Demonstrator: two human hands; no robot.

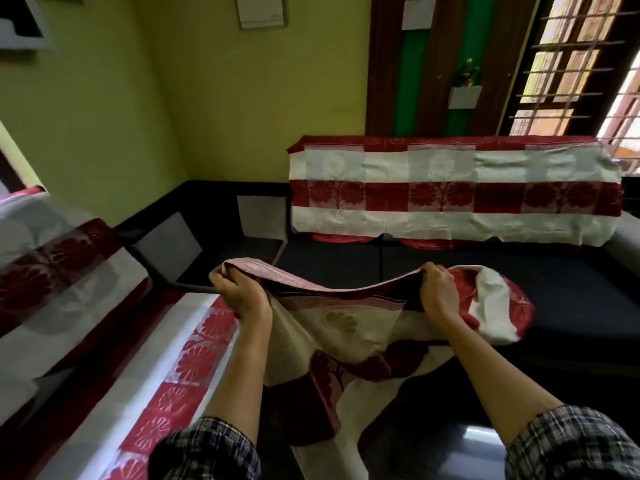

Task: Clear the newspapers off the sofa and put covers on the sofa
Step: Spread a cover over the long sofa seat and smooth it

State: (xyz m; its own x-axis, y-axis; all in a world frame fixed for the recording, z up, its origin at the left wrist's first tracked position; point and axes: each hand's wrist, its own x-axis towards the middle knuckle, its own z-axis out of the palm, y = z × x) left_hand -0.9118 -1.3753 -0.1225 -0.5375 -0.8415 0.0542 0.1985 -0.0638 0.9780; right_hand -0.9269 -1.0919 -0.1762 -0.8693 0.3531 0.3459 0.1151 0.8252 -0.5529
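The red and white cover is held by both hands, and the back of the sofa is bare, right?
No. The head view shows a matching draped cover over the back of the sofa. The left hand and right hand do hold the red and white cover.

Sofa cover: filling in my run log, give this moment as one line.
left hand: grips cover | right hand: grips cover | cover: held bunched, partly over dark seat | backrest cover: draped

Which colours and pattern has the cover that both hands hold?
The cover has red and cream blocks with flower motifs, seen in the head view.
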